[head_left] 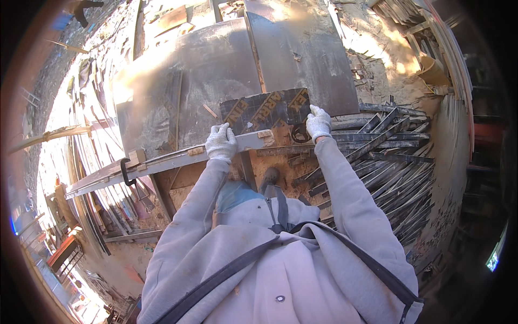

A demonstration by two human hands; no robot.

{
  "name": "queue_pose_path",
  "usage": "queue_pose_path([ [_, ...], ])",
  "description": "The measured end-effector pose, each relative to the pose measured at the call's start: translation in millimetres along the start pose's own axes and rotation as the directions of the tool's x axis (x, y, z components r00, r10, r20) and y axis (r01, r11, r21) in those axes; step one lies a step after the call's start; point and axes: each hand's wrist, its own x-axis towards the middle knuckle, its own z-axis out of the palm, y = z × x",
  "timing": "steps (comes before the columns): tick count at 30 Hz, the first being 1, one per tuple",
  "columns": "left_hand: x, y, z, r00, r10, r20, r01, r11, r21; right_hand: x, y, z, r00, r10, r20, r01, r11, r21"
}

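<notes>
A small rectangular dark board (259, 112) with yellow printing spans the space between my hands at the table's near edge. My left hand (221, 142), in a whitish work glove, is closed on its left end. The board's right end is in my gloved right hand (318, 123), thumb on the upper face. Beneath lies a worktable topped with large brown sheets (216, 65). Close to my left hand, a long pale straight rail (186, 159) runs along the near edge. A dark clamp (127, 173) sits on that rail farther left, beside a small wood block (137, 157).
Dark narrow strips (372, 162) lie in a tangled heap to the right of the table. Long thin wood strips (89, 178) are piled on the left. A dark round coil-like thing (300, 133) is beside my right hand. My shoe (271, 175) shows below the table edge.
</notes>
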Motion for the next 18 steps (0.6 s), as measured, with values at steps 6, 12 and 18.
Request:
queue_pose_path([
  [6,0,-3,-1,0.998,-0.028,-0.051,0.030,0.999,0.038,5,-4,14,0.998,0.066,0.004,-0.064,0.966,0.250],
  [12,-3,3,1,0.994,-0.031,-0.108,0.037,0.998,0.057,15,5,16,0.990,0.093,0.107,-0.133,0.869,0.476],
  [18,-1,2,6,0.991,0.011,-0.137,-0.004,0.999,0.052,17,3,13,0.994,0.050,0.096,-0.091,0.862,0.499],
])
